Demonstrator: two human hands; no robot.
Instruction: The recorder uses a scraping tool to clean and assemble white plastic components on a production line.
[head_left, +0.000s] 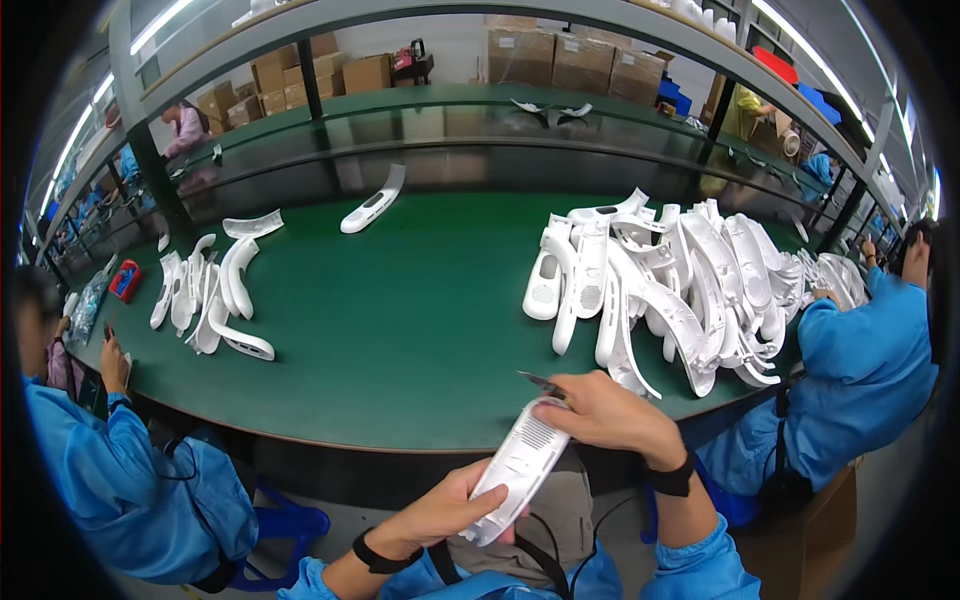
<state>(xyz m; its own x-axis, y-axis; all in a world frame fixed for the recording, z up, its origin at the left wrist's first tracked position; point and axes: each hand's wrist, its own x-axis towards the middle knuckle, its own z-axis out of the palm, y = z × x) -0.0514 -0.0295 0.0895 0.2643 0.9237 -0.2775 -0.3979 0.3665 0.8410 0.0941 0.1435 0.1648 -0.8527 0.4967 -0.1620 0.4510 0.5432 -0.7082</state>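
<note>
Cardboard boxes (pixel 521 57) stand by the back wall (pixel 459 58), while a blue stool (pixel 300 523) shows at lower left.

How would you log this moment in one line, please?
left hand: holds white part; right hand: pointed tool at part's far end; white heap: at right

Black wristbands (pixel 673 477) accompany shiny blue sleeves (pixel 703 566).

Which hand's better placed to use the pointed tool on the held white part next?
Right, most likely: the right hand holds the pointed tool by the upper end of the white part, while the left hand grips its lower end.
</note>
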